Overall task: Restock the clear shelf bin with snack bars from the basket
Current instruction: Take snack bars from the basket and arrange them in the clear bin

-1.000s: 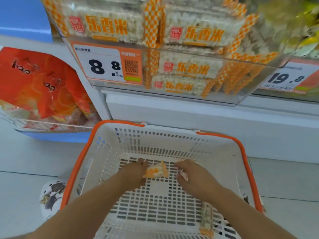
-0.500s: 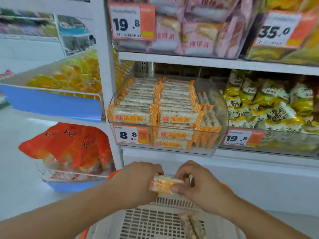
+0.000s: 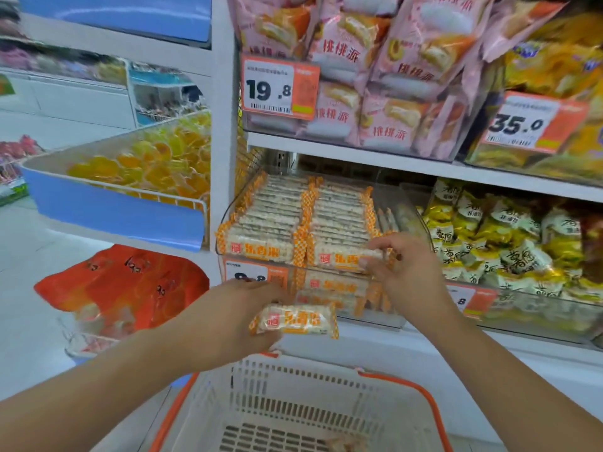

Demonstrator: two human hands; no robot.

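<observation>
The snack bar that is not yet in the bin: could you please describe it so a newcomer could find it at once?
Start at the clear shelf bin with its rows of orange-checked bars, above the white basket. In front of and below the bin, the left hand holds one snack bar in its grip. It alone hangs in the air, apart from the stacked rows.

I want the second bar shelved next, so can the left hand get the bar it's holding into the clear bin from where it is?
Probably yes. The left hand holds a snack bar just below the clear bin, whose top is open; the right hand works at the right front corner.
</observation>
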